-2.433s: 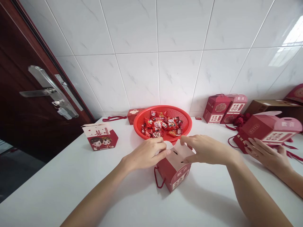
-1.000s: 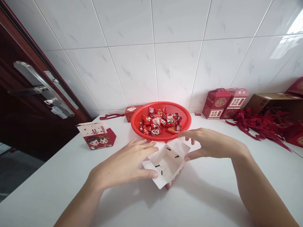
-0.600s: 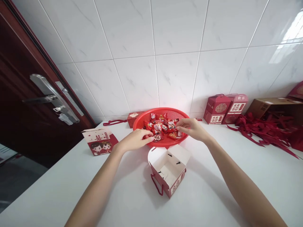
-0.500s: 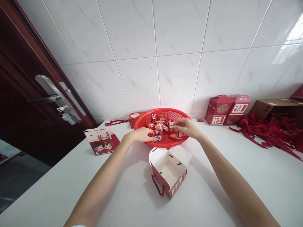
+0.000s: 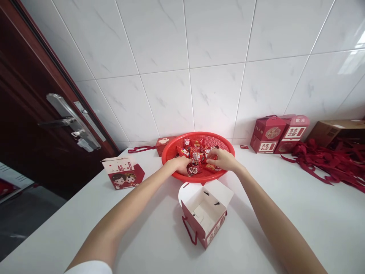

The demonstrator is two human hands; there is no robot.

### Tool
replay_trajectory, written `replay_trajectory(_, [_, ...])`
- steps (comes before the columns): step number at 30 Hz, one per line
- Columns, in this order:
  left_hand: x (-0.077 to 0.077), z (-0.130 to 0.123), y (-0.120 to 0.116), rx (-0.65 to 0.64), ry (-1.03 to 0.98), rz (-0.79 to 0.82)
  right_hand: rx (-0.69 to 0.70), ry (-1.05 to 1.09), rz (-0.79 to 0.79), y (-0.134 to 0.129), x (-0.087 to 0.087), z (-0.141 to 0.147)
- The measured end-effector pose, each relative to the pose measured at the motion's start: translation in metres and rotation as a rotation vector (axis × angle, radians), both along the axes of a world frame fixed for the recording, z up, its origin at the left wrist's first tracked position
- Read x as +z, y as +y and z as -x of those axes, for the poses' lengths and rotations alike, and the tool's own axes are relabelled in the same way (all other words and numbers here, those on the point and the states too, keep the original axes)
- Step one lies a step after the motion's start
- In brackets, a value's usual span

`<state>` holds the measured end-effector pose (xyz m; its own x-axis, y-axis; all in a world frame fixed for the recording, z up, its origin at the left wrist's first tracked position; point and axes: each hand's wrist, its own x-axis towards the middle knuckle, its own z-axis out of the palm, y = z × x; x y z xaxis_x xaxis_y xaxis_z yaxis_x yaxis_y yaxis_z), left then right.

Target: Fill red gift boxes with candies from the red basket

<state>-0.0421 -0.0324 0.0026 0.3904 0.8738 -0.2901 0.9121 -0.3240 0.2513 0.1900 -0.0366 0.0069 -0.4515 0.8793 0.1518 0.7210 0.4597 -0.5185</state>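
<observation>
Both hands are inside a red plastic basket [image 5: 171, 150] that holds several red wrapped candies [image 5: 196, 155]. My left hand [image 5: 182, 164] is at the basket's near left, its fingers curled in among the candies and their tips partly hidden. On the right side, my right hand [image 5: 224, 159] has its thumb and fingers pinched at a wrapped candy. Directly in front of the basket stands a red and white gift box [image 5: 203, 213], its lid flaps up, white inside, a dark red cord handle hanging at its left.
To the left stands another gift box [image 5: 124, 173] with cartoon figures; a small red box [image 5: 164, 144] sits behind the basket. Closed red boxes [image 5: 268, 133], a heap of red ribbons [image 5: 316, 160] and a cardboard box [image 5: 336, 129] line the right. A tiled wall closes the back.
My left hand has shifted slightly right and deeper among the candies. My right hand stays at the right of the pile, its fingers lower. The view has moved slightly.
</observation>
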Motion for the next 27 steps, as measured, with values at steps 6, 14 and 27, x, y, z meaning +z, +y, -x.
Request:
replay_trajectory(6, [0.01,-0.005,-0.003,0.034,-0.022,0.025,0.014,0.093,0.007,0.002,-0.004,-0.002])
replay_trajectory(14, [0.015,-0.005,-0.009,0.077,-0.73,-0.034,-0.016,0.235,0.064,-0.002,-0.002,-0.002])
replay_trajectory(27, [0.023,0.002,-0.017,0.019,-0.967,0.185,0.037,0.498,0.096,0.004,-0.009,-0.003])
